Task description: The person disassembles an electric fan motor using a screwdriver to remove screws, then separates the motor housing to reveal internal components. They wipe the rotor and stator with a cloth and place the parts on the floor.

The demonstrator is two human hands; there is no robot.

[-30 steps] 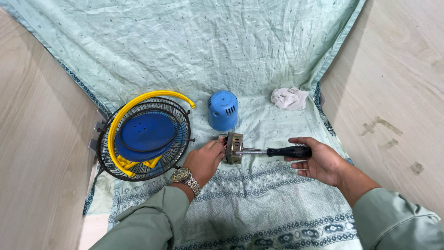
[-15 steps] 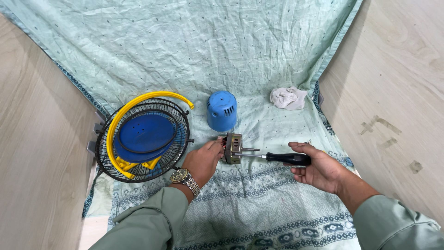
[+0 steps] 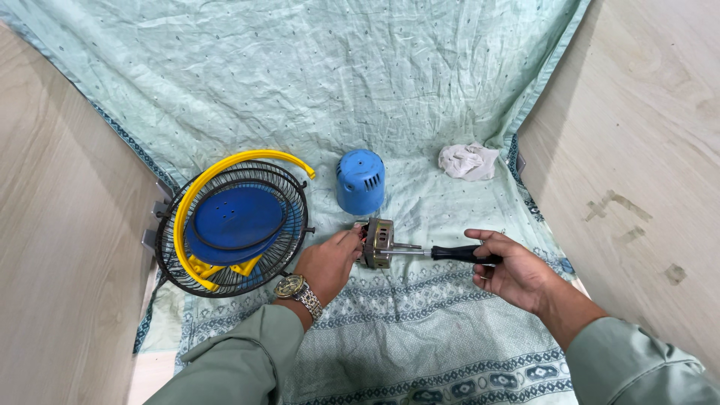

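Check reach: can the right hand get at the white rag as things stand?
Probably yes, but not freely. The white rag lies alone on the green cloth beyond the right hand, with nothing between them. That hand, though, has its grip on the screwdriver, whose tip is at the fan motor.

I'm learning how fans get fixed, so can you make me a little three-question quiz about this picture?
1. True or false: the right hand holds a screwdriver.
2. Which hand steadies the fan motor?
3. Pick one. The blue motor cover stands: A) inside the wire fan guard, B) on the green cloth beyond the motor, C) on the white rag.

Key: 1 true. 2 the left hand. 3 B.
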